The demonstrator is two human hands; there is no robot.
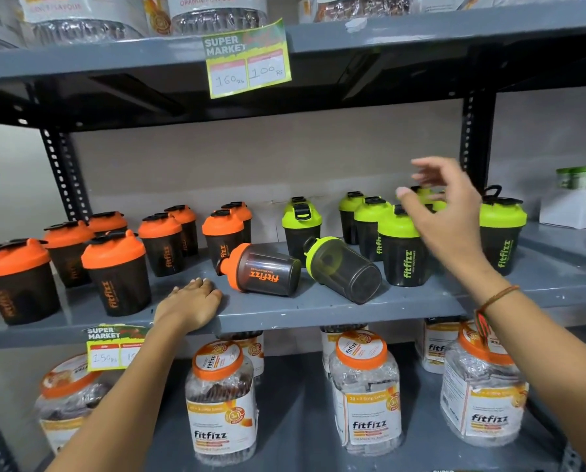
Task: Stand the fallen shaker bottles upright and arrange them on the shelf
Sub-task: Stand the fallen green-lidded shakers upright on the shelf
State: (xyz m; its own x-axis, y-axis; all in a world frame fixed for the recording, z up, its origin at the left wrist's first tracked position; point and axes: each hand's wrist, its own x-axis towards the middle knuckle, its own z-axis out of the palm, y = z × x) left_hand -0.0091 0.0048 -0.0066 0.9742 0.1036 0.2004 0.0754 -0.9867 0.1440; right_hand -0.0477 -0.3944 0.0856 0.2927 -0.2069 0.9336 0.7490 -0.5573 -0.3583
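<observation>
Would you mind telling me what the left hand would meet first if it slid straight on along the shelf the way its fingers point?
Probably the fallen orange shaker: the left hand lies flat on the shelf, fingers pointing up-right toward its lid end. Depth is unclear, so it might pass just left of the lid.

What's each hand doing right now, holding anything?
Left hand: open, flat on the shelf edge, holding nothing.
Right hand: open, raised in front of the green-lidded shakers, holding nothing.

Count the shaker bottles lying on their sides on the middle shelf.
2. The orange-lidded fallen bottle lies mid-shelf, just right of the left hand. The green-lidded fallen bottle lies beside it, in front of the upright green ones. Others could be hidden behind the right hand.
</observation>
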